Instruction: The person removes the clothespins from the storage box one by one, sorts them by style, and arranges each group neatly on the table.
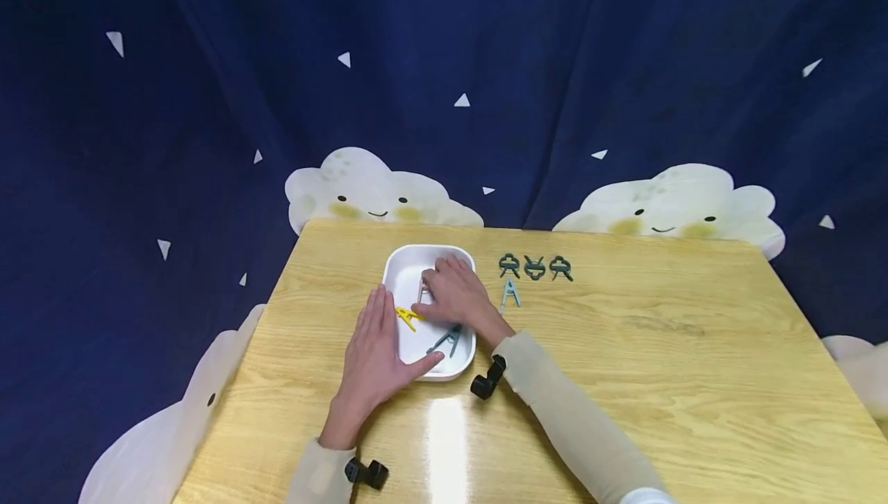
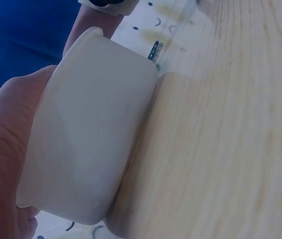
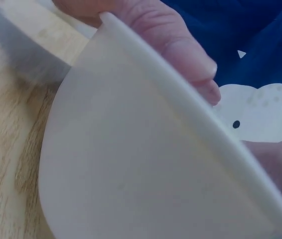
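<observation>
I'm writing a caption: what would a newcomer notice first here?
Probably the yellow clip in the white tray, between the left hand and the right hand. Next, perhaps, the smiling clouds on the blue curtain beyond the table. Three dark clips lie in a row right of the tray.

A: Left hand [image 1: 380,357]?
B: Fingers [image 1: 377,311] straight, close together, directed forward; thumb [image 1: 425,366] splayed to the right. Wrist [image 1: 341,421] bare above the sleeve.
A: Right hand [image 1: 454,294]?
B: Farther forward than the left thumb, back of hand uppermost, fingers bent downward. Fingertips partly hidden; pinch not resolvable.
A: Arms?
B: Right forearm [image 1: 576,411] sleeved, slanting in from lower right; left forearm [image 1: 321,477] rises from the bottom edge. Hands near, not touching.
</observation>
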`<state>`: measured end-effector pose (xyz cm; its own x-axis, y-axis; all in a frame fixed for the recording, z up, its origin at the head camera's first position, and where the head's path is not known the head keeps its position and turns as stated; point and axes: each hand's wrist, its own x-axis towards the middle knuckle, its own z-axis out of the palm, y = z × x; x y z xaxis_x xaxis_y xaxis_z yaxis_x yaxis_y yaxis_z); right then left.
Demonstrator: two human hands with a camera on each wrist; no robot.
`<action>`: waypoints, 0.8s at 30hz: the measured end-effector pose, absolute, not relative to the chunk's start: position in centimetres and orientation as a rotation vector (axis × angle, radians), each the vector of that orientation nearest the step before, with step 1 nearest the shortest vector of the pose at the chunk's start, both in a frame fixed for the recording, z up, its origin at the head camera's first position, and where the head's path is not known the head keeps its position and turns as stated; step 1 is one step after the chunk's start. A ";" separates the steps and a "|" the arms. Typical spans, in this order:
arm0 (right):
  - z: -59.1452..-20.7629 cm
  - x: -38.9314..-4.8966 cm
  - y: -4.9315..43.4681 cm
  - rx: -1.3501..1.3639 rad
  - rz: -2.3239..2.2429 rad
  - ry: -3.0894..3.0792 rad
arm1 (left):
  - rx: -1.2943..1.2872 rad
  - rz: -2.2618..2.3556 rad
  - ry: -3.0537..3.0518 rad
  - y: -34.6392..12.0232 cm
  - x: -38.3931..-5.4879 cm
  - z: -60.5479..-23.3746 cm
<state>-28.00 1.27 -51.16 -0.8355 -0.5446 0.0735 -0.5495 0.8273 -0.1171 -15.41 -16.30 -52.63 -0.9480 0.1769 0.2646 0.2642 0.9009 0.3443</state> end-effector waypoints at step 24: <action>-51.2 -28.3 1.7 0.958 0.130 -3.030 | -0.306 -0.593 -2.848 -16.0 -15.5 -52.8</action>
<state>-28.27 1.68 -51.25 -0.8177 -0.5755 -0.0126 -0.5722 0.8151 -0.0899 -15.51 -16.04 -52.84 -0.9551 0.1579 0.2507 0.2448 0.8972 0.3675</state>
